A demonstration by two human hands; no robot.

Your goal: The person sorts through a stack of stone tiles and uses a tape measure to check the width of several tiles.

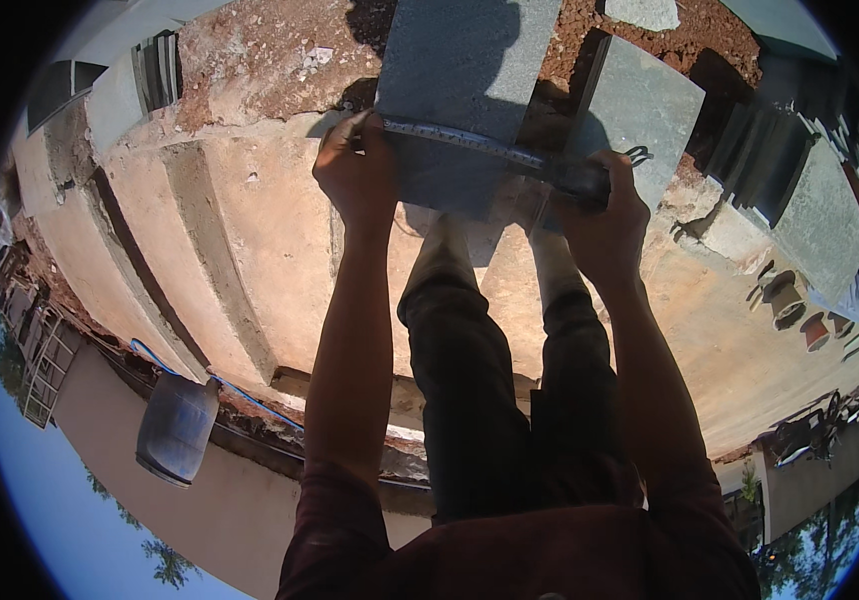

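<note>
A tape measure (pixel 460 137) is drawn out across a grey stone slab (pixel 440 60) in front of me. The fingers of my left hand (pixel 358 180) are pinched at the blade's free end, by the slab's left edge. My right hand (pixel 608 225) is wrapped round the dark case, past the slab's right edge, and a thin loop sticks out beside it. The blade runs between my hands with a slight bend. My shadow falls over part of the slab. Another grey slab (pixel 640 115) lies tilted just beyond my right hand.
Stacked dark slabs (pixel 760 155) stand at the right, near several spools (pixel 782 300). More slabs (pixel 155 75) lean at the far left. Concrete steps (pixel 180 260) run along the left, a blue barrel (pixel 178 430) below them. Reddish soil (pixel 260 60) borders the slab.
</note>
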